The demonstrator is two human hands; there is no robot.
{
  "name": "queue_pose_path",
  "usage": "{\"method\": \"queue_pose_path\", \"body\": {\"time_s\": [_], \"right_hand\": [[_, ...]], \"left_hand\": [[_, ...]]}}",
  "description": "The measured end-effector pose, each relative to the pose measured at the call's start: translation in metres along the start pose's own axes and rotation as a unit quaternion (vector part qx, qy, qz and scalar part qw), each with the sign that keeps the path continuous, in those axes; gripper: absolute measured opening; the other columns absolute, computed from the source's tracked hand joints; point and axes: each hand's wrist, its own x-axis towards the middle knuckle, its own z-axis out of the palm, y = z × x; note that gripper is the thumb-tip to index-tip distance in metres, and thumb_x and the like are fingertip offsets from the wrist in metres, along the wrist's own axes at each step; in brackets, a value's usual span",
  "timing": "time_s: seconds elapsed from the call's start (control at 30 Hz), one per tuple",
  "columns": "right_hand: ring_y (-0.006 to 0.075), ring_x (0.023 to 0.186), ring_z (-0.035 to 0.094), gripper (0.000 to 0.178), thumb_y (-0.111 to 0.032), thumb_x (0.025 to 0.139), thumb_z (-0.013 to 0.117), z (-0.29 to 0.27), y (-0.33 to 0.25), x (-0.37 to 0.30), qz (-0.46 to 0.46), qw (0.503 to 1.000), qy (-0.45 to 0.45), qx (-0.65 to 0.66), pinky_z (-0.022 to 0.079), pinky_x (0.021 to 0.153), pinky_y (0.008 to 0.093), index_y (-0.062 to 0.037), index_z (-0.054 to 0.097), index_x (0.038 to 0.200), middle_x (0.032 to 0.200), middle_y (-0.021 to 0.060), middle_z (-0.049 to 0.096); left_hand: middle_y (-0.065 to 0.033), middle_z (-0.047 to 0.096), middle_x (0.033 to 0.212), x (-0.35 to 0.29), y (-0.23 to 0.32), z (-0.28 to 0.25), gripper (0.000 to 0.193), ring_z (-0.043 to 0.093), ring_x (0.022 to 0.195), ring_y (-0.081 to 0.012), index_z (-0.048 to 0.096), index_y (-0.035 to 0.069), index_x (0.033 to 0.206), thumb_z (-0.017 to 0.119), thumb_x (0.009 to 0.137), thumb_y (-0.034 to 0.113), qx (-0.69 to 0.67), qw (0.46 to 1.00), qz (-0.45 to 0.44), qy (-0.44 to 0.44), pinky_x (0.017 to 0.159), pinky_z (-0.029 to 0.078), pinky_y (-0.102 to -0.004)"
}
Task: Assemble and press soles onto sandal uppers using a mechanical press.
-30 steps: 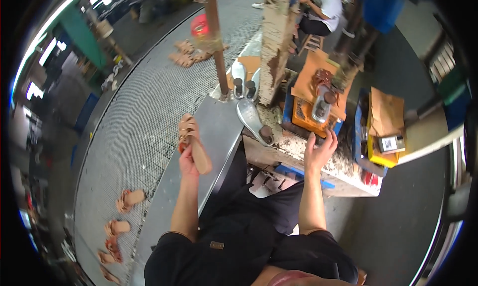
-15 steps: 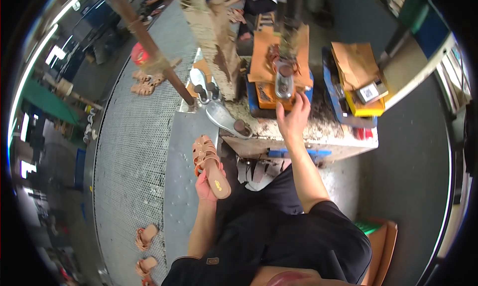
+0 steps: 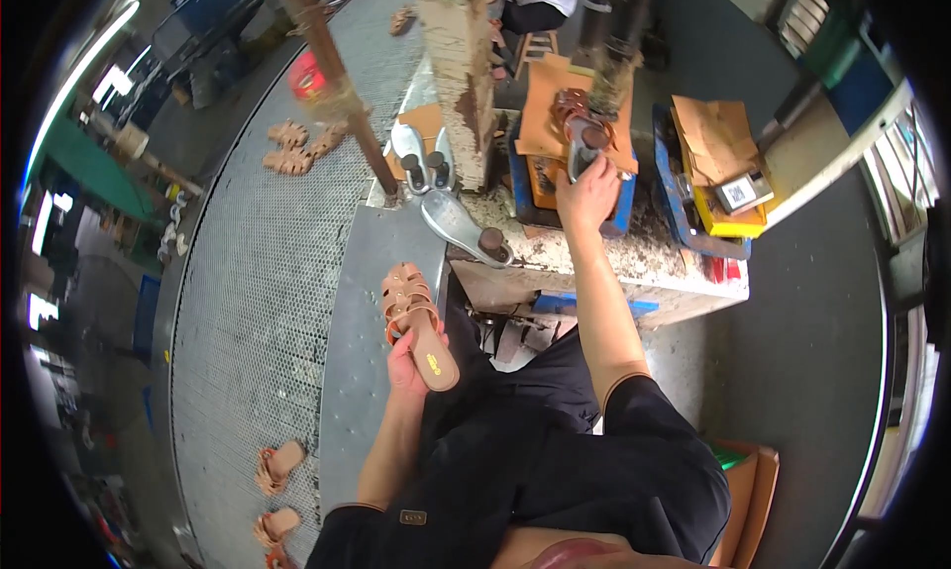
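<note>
The left hand grips a tan strappy sandal by its heel end, fingers clenched under the sole, above the metal bench. The right hand closes on a second sandal on the orange-topped stand

Tan leather-look sandal (matt straps), perforated metal conveyor, rough crusted post.

A wide grey mesh conveyor belt curves along the left, tan sandals scattered on it. A rusty pole leans across. Ahead, a worn, stained tabletop with a blue tray on it. Dark floor at right, bright strip lights glaring upper left.
</note>
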Motion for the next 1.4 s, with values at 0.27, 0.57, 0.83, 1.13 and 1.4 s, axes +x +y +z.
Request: {"method": "queue_pose_path", "body": {"time_s": [0.27, 0.57, 0.83, 1.13, 1.4], "right_hand": [[0.0464, 0.116, 0.061, 0.068, -0.026, 0.076, 0.088, 0.008, 0.006, -0.025, 0.023, 1.0, -0.008, -0.003, 0.048, 0.104, 0.0534, 0.0058, 0.059, 0.129, 0.122, 0.0262, 0.065], [0.0394, 0.125, 0.065, 0.077, -0.016, 0.079, 0.091, -0.152, -0.062, -0.23, -0.049, 0.923, -0.246, 0.291, 0.05, 0.109, 0.0474, -0.0006, 0.059, 0.147, 0.135, 0.0231, 0.066], [0.0435, 0.125, 0.068, 0.071, -0.008, 0.076, 0.092, -0.208, -0.119, -0.354, -0.276, 0.718, -0.476, 0.427, 0.049, 0.115, 0.0496, 0.0043, 0.063, 0.14, 0.135, 0.0234, 0.07], [0.0292, 0.123, 0.065, 0.07, -0.005, 0.08, 0.09, -0.213, -0.105, -0.383, -0.281, 0.612, -0.569, 0.473, 0.051, 0.109, 0.0398, 0.0047, 0.06, 0.143, 0.133, 0.0178, 0.067], [0.0291, 0.113, 0.07, 0.066, -0.01, 0.079, 0.092, -0.189, -0.11, -0.371, -0.169, 0.694, -0.527, 0.46, 0.056, 0.1, 0.0401, 0.0014, 0.064, 0.138, 0.126, 0.0162, 0.069]], "left_hand": [[-0.0209, 0.062, 0.147, -0.032, 0.0, -0.021, 0.055, 0.065, 0.133, -0.0382, 0.046, -0.004, 0.156, 0.053, 0.111, 0.028, 0.001, 1.0, -0.026, 0.002, 0.11, 0.056, -0.0542], [-0.0222, 0.058, 0.152, -0.091, 0.004, -0.008, 0.06, 0.062, 0.137, -0.0433, 0.04, -0.003, 0.159, 0.049, 0.113, 0.034, -0.102, 0.993, 0.019, -0.052, 0.115, 0.052, -0.0576], [-0.0169, 0.069, 0.14, -0.214, 0.037, -0.038, 0.045, 0.069, 0.128, -0.031, 0.056, 0.002, 0.148, 0.042, 0.116, 0.029, -0.158, 0.96, 0.229, 0.035, 0.111, 0.057, -0.0497], [-0.0186, 0.069, 0.133, -0.358, 0.15, -0.22, 0.04, 0.071, 0.118, -0.0353, 0.057, 0.001, 0.144, 0.05, 0.112, 0.025, -0.168, 0.78, 0.55, 0.25, 0.103, 0.06, -0.0547], [-0.02, 0.062, 0.148, -0.274, 0.144, -0.15, 0.051, 0.065, 0.131, -0.0387, 0.046, 0.001, 0.157, 0.044, 0.117, 0.032, 0.004, 0.864, 0.483, 0.143, 0.109, 0.057, -0.0582]]}}
